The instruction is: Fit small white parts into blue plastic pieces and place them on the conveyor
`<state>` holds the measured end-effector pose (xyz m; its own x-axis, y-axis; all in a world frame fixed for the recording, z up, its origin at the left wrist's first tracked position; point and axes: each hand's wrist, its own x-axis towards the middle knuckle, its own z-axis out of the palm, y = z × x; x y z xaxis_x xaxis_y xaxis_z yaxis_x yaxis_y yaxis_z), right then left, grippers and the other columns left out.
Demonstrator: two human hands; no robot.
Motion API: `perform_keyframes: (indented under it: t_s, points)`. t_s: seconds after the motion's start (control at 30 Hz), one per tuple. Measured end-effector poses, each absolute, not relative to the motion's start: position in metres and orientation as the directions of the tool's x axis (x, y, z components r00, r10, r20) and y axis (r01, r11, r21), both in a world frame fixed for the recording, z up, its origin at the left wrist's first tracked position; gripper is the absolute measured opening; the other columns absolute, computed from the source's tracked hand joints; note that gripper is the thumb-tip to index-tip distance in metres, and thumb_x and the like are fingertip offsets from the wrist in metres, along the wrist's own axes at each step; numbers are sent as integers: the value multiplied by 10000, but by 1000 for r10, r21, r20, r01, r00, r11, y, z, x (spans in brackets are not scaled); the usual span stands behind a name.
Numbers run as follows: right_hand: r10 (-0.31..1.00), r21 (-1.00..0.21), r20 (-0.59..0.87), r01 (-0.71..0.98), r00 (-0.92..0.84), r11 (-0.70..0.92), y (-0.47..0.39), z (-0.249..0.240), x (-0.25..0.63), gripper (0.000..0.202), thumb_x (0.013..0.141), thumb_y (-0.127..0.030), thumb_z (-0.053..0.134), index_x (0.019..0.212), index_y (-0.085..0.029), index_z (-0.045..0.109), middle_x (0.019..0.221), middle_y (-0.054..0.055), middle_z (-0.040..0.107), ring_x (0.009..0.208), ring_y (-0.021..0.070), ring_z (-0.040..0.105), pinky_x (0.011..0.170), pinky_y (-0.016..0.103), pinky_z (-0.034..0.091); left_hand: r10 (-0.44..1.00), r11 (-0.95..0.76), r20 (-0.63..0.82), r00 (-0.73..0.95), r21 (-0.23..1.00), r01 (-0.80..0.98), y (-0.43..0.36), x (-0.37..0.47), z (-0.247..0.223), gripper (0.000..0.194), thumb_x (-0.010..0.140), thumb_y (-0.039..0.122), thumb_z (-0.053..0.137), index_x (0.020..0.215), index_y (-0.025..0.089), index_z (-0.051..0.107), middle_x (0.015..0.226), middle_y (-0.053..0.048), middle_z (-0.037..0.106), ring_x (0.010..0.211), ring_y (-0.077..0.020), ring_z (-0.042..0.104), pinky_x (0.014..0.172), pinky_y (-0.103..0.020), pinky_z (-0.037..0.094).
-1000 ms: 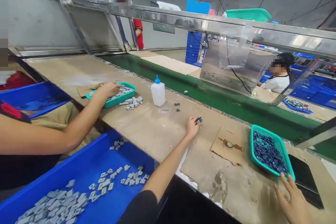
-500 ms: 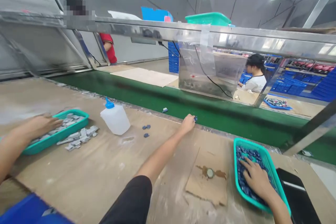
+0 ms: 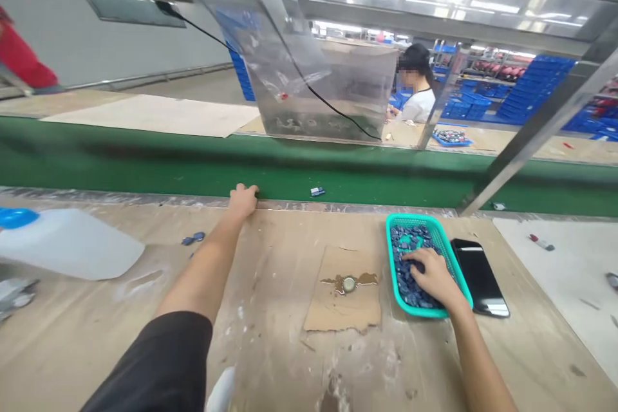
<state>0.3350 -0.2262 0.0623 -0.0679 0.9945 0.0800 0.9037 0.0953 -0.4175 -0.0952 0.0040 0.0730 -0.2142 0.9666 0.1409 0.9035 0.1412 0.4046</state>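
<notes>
My left hand [image 3: 244, 200] rests at the near edge of the green belt [image 3: 284, 174], its fingers curled together. Something small and dark shows at the fingertips, too small to name. My right hand [image 3: 433, 275] reaches into a teal basket [image 3: 392, 268] of dark blue pieces [image 3: 415, 296]; its fingers are apart and touch the pieces. A small white and blue piece [image 3: 317, 192] lies on the belt, right of my left hand. Between my hands, a round metallic disc [image 3: 348, 284] sits on a cardboard sheet [image 3: 321, 315] with a wet brown stain.
A white bottle [image 3: 82, 248] with a blue cap stands at left, near several blue pieces [image 3: 194, 238]. A black phone [image 3: 480, 277] lies right of the basket. A slanted metal post [image 3: 526, 135] rises at right. Across the belt, a person [image 3: 418, 100] sits at another table.
The view has turned right, and the co-worker's hand and grey-piece basket have left it. The belt piece has passed from left to right of my left hand. My right hand remains in the basket.
</notes>
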Motion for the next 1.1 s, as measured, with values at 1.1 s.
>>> perform_keyframes:
  t_s: [1.1]
  points:
    - [921,-767,228,524,-316,370,-230,68,229,169,808,-296,511,819,-173,626,877,81,576,769,212,568,637,308,496,978,208,-196,72,890,-406,-187,16,62,357,686,128,644,1039,131,592,838,-28,601,709,-90,589,749,-251,489]
